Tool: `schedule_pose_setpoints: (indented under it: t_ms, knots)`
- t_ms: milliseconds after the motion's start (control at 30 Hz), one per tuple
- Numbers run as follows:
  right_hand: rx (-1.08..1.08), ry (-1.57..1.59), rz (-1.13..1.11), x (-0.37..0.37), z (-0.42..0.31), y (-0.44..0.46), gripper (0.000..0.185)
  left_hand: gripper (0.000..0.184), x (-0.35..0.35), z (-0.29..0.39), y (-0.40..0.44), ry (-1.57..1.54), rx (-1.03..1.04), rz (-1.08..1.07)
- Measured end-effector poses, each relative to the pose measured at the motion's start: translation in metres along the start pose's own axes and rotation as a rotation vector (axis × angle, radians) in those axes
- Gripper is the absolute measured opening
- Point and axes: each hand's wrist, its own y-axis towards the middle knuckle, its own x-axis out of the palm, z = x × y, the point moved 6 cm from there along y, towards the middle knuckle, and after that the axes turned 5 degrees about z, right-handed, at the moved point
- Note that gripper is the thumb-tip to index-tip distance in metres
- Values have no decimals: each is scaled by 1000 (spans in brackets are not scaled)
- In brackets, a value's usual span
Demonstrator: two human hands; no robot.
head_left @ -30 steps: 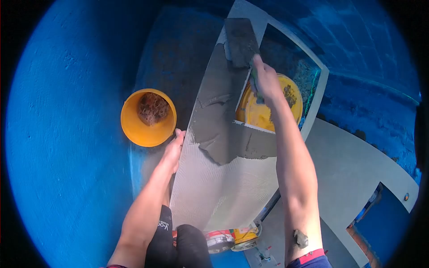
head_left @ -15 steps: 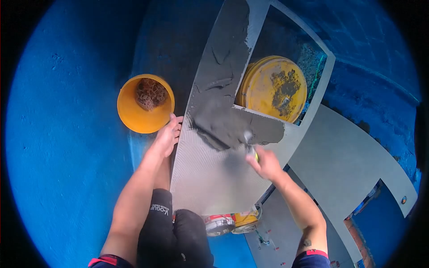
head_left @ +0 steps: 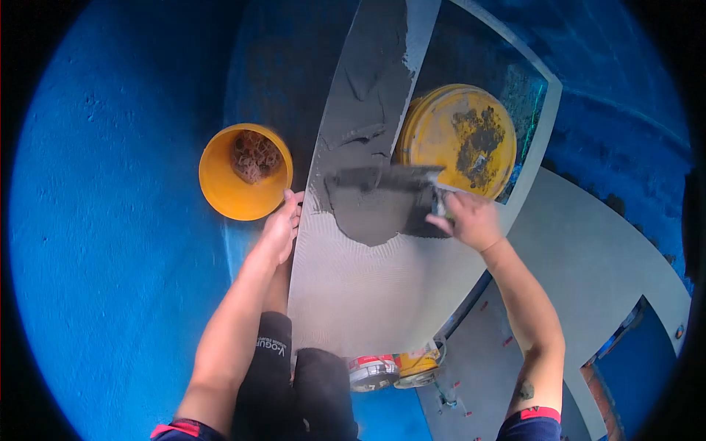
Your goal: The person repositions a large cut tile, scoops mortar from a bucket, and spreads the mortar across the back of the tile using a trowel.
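A large light-grey tile (head_left: 353, 294) with a rectangular cut-out lies in front of me, propped on buckets. Dark grey mortar (head_left: 368, 213) covers its left strip and the band below the cut-out. My right hand (head_left: 472, 219) is closed around the handle of a trowel (head_left: 415, 176), whose blade is smeared by motion over the mortar. At the tile's left edge my left hand (head_left: 279, 229) grips the rim, with the thumb up and the fingers partly hidden.
A yellow bucket (head_left: 213, 187) holding pinkish tangled bits stands left of my left hand. Another yellow bucket (head_left: 426, 136), mortar-stained, shows through the cut-out. Smaller pails (head_left: 373, 375) stand under the near edge. A second cut tile (head_left: 588, 242) lies to the right.
My right hand has moved the trowel up and right, toward the cut-out. The mortar's lower edge is now rounded and smoother. My left hand stays at the tile's edge.
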Motion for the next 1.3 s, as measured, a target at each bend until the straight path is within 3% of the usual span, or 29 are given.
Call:
schedule_pose_setpoints:
  t_ms: [233,300,333,367,433,567,633,667,733,800,867,933,1100,1300]
  knots:
    - [338,-101,47,-9,93,88,48,72,2,0,-4,4,-16,10]
    - [525,89,85,-6,116,107,51,71,3,1,-5,12,-10,6]
    - [561,198,177,-7,119,115,63,70,4,2,-6,-5,-12,-2]
    - [557,192,181,-5,117,120,63,69,5,3,-6,-23,-14,-6]
    - [1091,957,-68,37,119,107,72,68,7,4,-8,-31,2,5]
    - [1157,748,-17,45,126,100,71,64,14,12,-13,-30,36,8]
    - [1035,475,187,27,134,104,65,63,11,9,-11,-40,22,2]
    - [1037,473,189,28,132,100,65,63,10,8,-10,-55,13,-1]
    - [940,360,399,14,118,88,61,66,7,5,-6,-64,-5,21]
    - [1190,717,145,23,83,72,59,69,9,5,-8,-73,-22,47]
    - [1182,781,94,17,33,72,55,66,17,13,-15,-90,10,-3]
    - [1042,681,27,42,15,67,53,66,17,11,-14,-86,21,-6]
    - [1086,552,201,51,52,63,51,66,15,8,-12,-89,29,-32]
    - [1062,387,290,4,73,90,54,67,15,9,-10,-73,57,2]
